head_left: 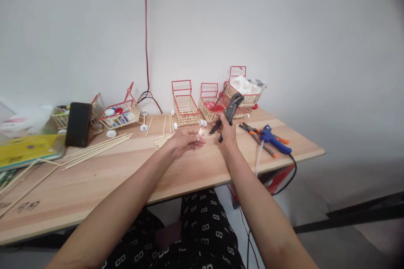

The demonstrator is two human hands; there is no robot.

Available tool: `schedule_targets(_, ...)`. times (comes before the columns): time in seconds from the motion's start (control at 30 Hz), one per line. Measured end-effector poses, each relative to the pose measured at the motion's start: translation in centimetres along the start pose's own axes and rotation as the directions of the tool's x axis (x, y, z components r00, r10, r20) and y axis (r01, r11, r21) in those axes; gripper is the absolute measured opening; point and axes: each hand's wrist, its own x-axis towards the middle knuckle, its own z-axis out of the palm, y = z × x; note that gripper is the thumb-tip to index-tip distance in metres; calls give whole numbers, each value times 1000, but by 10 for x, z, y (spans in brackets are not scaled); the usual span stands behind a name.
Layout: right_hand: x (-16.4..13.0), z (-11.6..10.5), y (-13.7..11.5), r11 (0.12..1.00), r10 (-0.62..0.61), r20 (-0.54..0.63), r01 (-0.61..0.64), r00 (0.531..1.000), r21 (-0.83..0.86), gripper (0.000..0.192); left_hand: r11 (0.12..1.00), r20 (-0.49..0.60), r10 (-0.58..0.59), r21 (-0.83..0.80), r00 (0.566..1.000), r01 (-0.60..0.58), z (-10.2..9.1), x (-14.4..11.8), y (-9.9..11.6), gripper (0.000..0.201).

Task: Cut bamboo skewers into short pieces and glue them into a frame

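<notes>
Black cutters (229,111) upright in right hand (227,131)

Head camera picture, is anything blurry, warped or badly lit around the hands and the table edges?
Head view: light is even and soft, with no glare on the table; its edges bow from wide-angle distortion; corners darken at upper right; left hand and the cutters in the right hand are slightly soft.

A wooden table (195,172) stands against a plain white wall (284,29).

Above the wooden table (104,176), the right hand (226,129) grips black cutters (229,111), jaws raised. Just left of them, the left hand (186,139) pinches short sticks (200,133). A blue glue gun (275,139) lies right of the cutters.
</notes>
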Motion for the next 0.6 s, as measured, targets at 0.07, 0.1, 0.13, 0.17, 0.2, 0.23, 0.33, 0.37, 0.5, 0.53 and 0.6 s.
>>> schedule_targets(0.07,-5,3,2,998,23,122,-15,992,-68,36,971,-35,-78,-228,996,68,-5,-7,2,7)
schedule_targets(0.1,-8,5,3,995,32,175,-15,984,-97,35,952,-47,-104,-294,993,85,-6,-10,2,7)
schedule_targets(0.13,-11,6,4,993,35,223,-8,974,-118,34,937,-60,-125,-336,990,98,-8,-12,2,4)
schedule_targets(0.17,-14,8,4,991,31,268,6,963,-134,32,926,-71,-142,-362,987,107,-9,-13,1,3)
schedule_targets(0.2,-16,9,4,989,21,312,27,950,-148,30,918,-80,-153,-380,985,112,-9,-14,0,4)
schedule_targets(0.23,-19,10,3,985,11,355,50,935,-163,28,912,-88,-159,-393,983,113,-10,-14,-1,4)
schedule_targets(0.33,-27,14,-1,969,2,462,113,887,-220,26,899,-107,-157,-426,982,97,-10,-13,-5,2)
schedule_targets(0.37,-29,15,-2,963,7,491,127,871,-239,28,897,-114,-154,-433,981,91,-10,-12,-6,2)
schedule_targets(0.5,-34,16,1,950,16,592,172,806,-260,34,903,-159,-134,-425,978,54,-11,-12,-7,3)
schedule_targets(0.53,-35,16,3,945,7,611,195,792,-264,36,906,-166,-121,-421,979,41,-12,-12,-7,4)
schedule_targets(0.6,-36,16,7,922,-7,647,255,763,-291,40,908,-173,-94,-418,980,13,-13,-12,-8,8)
